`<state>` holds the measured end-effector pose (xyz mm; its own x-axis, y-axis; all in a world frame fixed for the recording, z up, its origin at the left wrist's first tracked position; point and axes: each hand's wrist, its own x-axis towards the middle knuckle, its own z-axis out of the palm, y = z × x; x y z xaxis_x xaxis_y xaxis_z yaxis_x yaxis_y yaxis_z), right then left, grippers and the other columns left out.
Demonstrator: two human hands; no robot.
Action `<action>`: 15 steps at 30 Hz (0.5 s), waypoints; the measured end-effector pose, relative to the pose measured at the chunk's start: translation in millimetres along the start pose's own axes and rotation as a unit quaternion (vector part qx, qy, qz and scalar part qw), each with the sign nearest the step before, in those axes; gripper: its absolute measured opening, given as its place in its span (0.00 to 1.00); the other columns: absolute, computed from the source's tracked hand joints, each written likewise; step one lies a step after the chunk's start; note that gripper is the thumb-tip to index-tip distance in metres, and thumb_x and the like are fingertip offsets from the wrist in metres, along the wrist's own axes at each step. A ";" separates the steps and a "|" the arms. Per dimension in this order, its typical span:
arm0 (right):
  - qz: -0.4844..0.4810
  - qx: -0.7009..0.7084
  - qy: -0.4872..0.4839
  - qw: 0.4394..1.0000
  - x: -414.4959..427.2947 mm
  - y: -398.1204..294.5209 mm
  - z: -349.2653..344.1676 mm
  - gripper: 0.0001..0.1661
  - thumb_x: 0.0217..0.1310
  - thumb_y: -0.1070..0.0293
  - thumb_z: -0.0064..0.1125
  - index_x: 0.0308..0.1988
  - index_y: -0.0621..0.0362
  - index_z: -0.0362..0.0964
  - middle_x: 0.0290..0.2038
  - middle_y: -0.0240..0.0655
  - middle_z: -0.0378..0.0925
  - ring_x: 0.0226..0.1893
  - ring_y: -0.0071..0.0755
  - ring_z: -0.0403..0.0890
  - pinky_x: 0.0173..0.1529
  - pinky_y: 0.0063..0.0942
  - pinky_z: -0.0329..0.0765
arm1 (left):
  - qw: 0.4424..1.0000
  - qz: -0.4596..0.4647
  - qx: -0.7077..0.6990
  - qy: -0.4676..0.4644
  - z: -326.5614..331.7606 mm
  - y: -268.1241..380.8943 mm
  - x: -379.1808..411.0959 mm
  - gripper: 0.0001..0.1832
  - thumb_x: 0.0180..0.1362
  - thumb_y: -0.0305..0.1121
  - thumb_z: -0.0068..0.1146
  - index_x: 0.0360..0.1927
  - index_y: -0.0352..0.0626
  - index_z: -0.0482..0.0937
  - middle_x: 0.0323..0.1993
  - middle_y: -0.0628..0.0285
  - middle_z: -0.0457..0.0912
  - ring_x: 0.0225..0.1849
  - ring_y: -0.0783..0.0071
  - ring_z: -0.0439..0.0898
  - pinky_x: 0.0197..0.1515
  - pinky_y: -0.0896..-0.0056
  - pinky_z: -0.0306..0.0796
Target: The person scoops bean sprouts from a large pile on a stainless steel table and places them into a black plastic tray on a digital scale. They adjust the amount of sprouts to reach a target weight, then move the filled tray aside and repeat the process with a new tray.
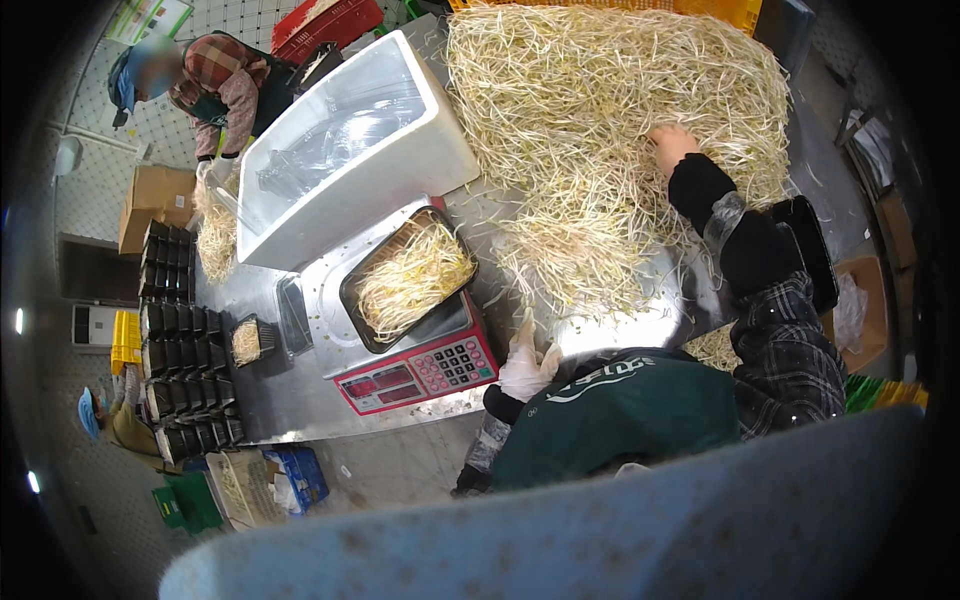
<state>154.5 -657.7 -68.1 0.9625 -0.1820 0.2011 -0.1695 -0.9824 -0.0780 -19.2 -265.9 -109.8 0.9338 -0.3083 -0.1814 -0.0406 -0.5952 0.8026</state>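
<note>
A large heap of bean sprouts point(615, 97) covers the metal table before me. My bare right hand point(673, 146) rests on the heap, its fingertips sunk among the sprouts, so whether it grips any cannot be told. My left hand point(528, 367), in a whitish glove, is at the table's near edge by a smaller mound of sprouts point(577, 255); its fingers are apart and nothing shows in it. Left of it stands a red and white digital scale point(420, 379). On the scale sits a black plastic tray point(375, 341) partly filled with sprouts.
A white foam box point(390, 195) with clear plastic trays stands beyond the scale. Stacked black trays point(187, 337) line the table's left end, near a small filled tray point(247, 340). A co-worker point(232, 90) handles sprouts at upper left. Another black tray point(814, 255) lies beside my right arm.
</note>
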 end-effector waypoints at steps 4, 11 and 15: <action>-0.032 0.097 0.017 0.995 10.0 25.2 8.5 0.11 0.47 0.68 0.55 0.35 0.49 0.75 0.38 0.32 0.72 0.45 0.39 0.69 0.49 0.39 0.65 | 0.999 -0.018 -0.003 -0.042 -5.3 10.0 10.6 0.40 0.50 0.35 0.57 0.64 0.41 0.48 0.46 0.48 0.64 0.25 0.77 0.70 0.29 0.78 0.69; 0.030 0.047 0.021 0.998 3.3 1.5 8.0 0.10 0.50 0.58 0.56 0.26 0.50 0.78 0.35 0.29 0.70 0.45 0.36 0.67 0.48 0.40 0.64 | 0.999 0.025 -0.028 -0.026 -4.1 9.0 15.1 0.42 0.49 0.34 0.58 0.65 0.41 0.47 0.43 0.52 0.64 0.36 0.73 0.68 0.30 0.77 0.68; 0.077 0.010 0.004 0.997 3.1 -17.6 3.8 0.12 0.48 0.56 0.57 0.26 0.52 0.79 0.38 0.30 0.69 0.47 0.36 0.66 0.51 0.39 0.61 | 0.998 0.041 -0.050 -0.012 3.5 -6.2 14.8 0.41 0.49 0.31 0.57 0.65 0.42 0.48 0.39 0.56 0.63 0.32 0.76 0.67 0.28 0.78 0.67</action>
<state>161.3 -640.8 -69.8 0.9236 -0.3309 0.1935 -0.3108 -0.9419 -0.1274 -6.3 -269.4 -119.5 0.9202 -0.3706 -0.1261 -0.0789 -0.4912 0.8675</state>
